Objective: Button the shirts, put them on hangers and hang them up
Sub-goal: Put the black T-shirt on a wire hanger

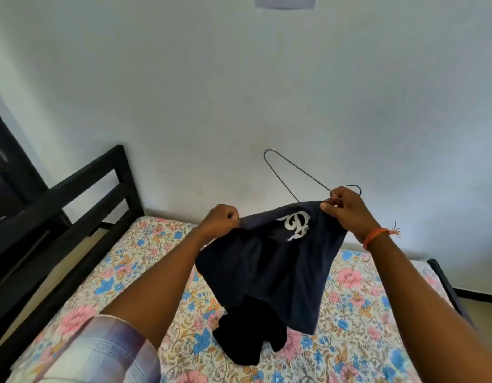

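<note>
I hold a dark navy shirt (269, 268) with a white emblem up above the bed. My left hand (221, 221) grips its upper edge at the left. My right hand (347, 210) pinches the shirt's upper right corner together with a thin metal wire hanger (293, 168). The hanger sticks up and to the left behind the shirt, its hook by my right knuckles. Its lower part is hidden behind the cloth. A black garment (247, 333) lies crumpled on the bed under the hanging shirt.
The bed has a floral sheet (123, 269) and a black frame headboard (81, 189) at the left. A plain white wall (239, 92) rises behind. A dark door or cabinet (7, 167) stands at the far left. An orange thread band circles my right wrist.
</note>
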The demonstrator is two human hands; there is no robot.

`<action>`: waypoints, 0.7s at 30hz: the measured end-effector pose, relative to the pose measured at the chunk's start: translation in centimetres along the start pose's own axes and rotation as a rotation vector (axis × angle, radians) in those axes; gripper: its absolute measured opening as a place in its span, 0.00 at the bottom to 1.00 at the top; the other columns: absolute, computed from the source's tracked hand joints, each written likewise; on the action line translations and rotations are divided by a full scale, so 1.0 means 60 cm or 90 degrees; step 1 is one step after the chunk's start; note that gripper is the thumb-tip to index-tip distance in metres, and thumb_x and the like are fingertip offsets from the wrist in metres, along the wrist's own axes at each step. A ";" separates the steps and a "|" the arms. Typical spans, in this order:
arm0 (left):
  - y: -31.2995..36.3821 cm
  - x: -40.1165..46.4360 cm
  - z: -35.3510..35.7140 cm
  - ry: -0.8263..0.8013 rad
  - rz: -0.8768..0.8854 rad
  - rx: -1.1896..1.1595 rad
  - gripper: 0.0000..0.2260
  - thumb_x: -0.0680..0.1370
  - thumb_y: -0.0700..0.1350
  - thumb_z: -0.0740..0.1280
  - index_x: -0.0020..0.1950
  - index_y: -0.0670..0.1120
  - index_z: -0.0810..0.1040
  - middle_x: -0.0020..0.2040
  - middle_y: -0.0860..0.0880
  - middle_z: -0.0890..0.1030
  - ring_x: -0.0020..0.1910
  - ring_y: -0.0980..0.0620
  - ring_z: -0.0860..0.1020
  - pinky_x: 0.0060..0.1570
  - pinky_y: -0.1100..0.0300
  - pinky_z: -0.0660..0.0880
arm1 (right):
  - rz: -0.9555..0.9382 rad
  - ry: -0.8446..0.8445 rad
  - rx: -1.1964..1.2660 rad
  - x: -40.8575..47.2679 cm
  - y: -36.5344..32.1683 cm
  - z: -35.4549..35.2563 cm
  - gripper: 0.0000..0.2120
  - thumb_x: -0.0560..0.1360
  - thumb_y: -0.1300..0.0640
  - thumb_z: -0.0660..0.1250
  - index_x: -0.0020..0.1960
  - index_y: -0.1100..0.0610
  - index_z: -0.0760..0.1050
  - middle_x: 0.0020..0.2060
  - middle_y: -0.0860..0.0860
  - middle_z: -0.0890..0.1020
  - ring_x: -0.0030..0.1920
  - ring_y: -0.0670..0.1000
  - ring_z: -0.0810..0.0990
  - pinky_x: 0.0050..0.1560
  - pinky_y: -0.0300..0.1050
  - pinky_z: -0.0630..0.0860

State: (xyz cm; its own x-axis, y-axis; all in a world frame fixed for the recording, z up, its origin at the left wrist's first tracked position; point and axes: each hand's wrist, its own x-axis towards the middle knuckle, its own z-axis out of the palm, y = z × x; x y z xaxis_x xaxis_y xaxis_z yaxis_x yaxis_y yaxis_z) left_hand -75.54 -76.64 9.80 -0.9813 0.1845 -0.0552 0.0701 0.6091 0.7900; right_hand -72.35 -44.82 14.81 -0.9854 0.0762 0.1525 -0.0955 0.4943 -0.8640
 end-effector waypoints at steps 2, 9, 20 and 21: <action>0.011 -0.004 -0.026 0.002 -0.010 -0.167 0.18 0.78 0.42 0.70 0.33 0.48 0.64 0.29 0.50 0.73 0.28 0.53 0.72 0.33 0.61 0.71 | 0.013 0.081 -0.032 -0.003 0.021 -0.009 0.13 0.74 0.66 0.70 0.41 0.56 0.67 0.38 0.53 0.77 0.39 0.51 0.74 0.44 0.47 0.72; 0.015 -0.012 0.017 -0.125 -0.023 -0.119 0.10 0.77 0.37 0.69 0.55 0.45 0.73 0.49 0.43 0.78 0.42 0.49 0.77 0.35 0.59 0.74 | 0.031 0.065 0.072 -0.004 -0.011 -0.012 0.15 0.76 0.69 0.67 0.41 0.53 0.65 0.38 0.54 0.76 0.42 0.52 0.75 0.43 0.46 0.74; 0.034 -0.038 0.185 -0.332 -0.231 -0.329 0.20 0.76 0.56 0.70 0.63 0.47 0.76 0.59 0.48 0.80 0.57 0.48 0.78 0.53 0.50 0.74 | -0.029 0.116 0.153 0.010 -0.082 -0.039 0.16 0.79 0.67 0.64 0.38 0.54 0.64 0.33 0.53 0.67 0.37 0.51 0.67 0.38 0.43 0.67; 0.038 -0.038 0.191 -0.326 -0.240 -0.374 0.18 0.77 0.55 0.70 0.63 0.48 0.76 0.57 0.48 0.81 0.56 0.48 0.79 0.54 0.49 0.73 | -0.019 0.129 0.170 0.010 -0.079 -0.040 0.15 0.79 0.67 0.64 0.39 0.54 0.64 0.34 0.53 0.69 0.38 0.51 0.68 0.39 0.44 0.69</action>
State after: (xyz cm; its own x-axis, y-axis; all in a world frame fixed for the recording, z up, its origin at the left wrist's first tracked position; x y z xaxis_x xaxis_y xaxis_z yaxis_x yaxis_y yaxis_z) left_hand -71.08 -66.85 4.76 -0.7093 0.4606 -0.5336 -0.4862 0.2285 0.8434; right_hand -72.14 -45.04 20.13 -0.9358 0.2496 0.2488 -0.1837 0.2569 -0.9488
